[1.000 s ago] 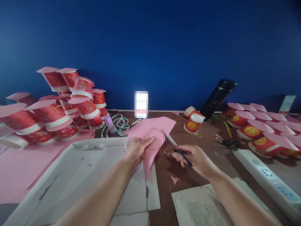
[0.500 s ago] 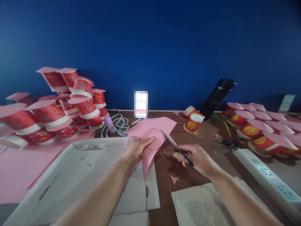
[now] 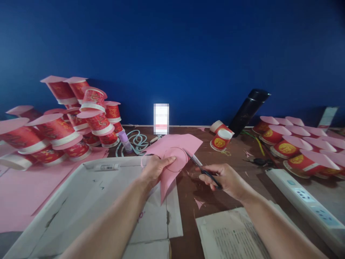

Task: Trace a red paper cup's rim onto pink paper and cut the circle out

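Pinched in my left hand (image 3: 155, 169) is a sheet of pink paper (image 3: 185, 141) with a dark circle drawn on it; the thumb lies on top and the other fingers are hidden beneath. A pointed flap of the sheet hangs down toward me, and a thin curled strip shows by my wrist. My right hand (image 3: 219, 178) grips black-handled scissors (image 3: 206, 173). Their blades meet the paper at the right side of the drawn circle. Small pink scraps (image 3: 198, 203) lie on the brown table below the scissors.
Red paper cups with pink discs (image 3: 94, 122) are stacked at left, and more cups (image 3: 288, 147) stand at right. Behind my hands are a lit phone (image 3: 161, 118), a red cup (image 3: 221, 139) and a leaning black flask (image 3: 249, 112). A power strip (image 3: 304, 198) lies right, white cardboard (image 3: 81, 201) left.
The pink sheet's hanging point has swung slightly left and up. Both hands keep their grip, and the scissors stay at the circle's right side with little movement.
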Available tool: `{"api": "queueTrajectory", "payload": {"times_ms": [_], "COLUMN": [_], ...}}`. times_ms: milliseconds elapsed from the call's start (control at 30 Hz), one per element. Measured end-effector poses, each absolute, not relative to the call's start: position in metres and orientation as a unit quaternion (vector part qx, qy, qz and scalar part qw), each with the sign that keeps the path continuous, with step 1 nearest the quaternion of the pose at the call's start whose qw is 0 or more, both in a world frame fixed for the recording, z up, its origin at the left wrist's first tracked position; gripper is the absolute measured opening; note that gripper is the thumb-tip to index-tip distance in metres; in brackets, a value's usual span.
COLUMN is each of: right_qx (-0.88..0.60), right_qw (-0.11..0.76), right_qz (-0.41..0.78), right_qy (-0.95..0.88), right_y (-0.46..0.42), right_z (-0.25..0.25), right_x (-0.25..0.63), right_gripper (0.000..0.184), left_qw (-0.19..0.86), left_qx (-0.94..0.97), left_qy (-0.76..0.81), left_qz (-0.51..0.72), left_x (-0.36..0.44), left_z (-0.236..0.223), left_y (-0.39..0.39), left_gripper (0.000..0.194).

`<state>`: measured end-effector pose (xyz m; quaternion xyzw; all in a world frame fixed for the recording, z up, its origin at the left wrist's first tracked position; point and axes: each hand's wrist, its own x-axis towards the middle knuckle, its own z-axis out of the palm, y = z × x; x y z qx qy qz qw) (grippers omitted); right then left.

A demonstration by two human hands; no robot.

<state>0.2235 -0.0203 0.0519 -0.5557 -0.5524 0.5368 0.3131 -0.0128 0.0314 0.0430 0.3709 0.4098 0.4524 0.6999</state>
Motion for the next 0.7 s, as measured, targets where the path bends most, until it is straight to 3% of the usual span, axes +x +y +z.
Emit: {"api": "queueTrajectory", "payload": {"times_ms": [233,700], "right_qx": [-0.556,-0.55], "right_qw": [0.289,0.282], "right_qz": [0.534,0.539], "right_qy": [-0.567,-0.572], "right_y": [-0.021,-0.02], "right_z": [0.054,0.053], "right_x": [0.222,0.221], "right_gripper": [0.046,0.051], "left_qw": [0.707,0.657], "left_qx": [0.349,0.418], "left_qy": [0.4,0.437], "left_qz": [0.467,0.45], "left_x": [-0.01,-0.013], "left_z": [0.045,0.028], "left_y": [0.029,0.034], "left_gripper": [0.039,0.04]}}
